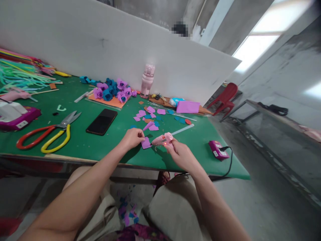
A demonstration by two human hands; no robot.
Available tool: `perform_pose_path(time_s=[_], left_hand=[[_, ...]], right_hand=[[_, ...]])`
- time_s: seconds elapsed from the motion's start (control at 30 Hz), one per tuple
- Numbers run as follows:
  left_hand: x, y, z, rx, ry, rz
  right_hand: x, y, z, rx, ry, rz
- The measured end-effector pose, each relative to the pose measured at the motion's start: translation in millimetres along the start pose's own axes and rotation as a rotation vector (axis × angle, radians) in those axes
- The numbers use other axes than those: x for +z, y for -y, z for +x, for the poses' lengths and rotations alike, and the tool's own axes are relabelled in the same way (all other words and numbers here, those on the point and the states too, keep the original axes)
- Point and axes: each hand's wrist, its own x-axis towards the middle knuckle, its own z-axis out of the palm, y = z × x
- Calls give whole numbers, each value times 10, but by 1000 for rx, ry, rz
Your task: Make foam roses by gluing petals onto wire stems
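The left hand (132, 138) pinches a purple paper piece (145, 144); the right hand (181, 153) wraps around a pink hot-glue gun (160, 139), nozzle (152, 143) at the paper's three o'clock edge.

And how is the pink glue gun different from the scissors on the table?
The pink glue gun is mostly one colour, while the scissors have one red handle, one yellow handle and grey blades. The pink glue gun is held in the right hand, but the scissors lie on the green table. A pale stick pokes out of the pink glue gun; the scissors have their handles spread apart. Both are tools.
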Motion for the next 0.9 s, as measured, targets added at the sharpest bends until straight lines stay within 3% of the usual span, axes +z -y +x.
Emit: perform_pose_path(time_s=[0.2, 0.47, 0.9], left_hand=[[6, 3, 2, 8, -7, 3], [-13, -5, -2, 21, -4, 25], [-10, -9, 0, 0, 4, 25]], right_hand=[[-42, 42, -31, -3, -17, 36], [78, 131, 7, -53, 22, 43], [53, 31, -12, -6, 31, 33]])
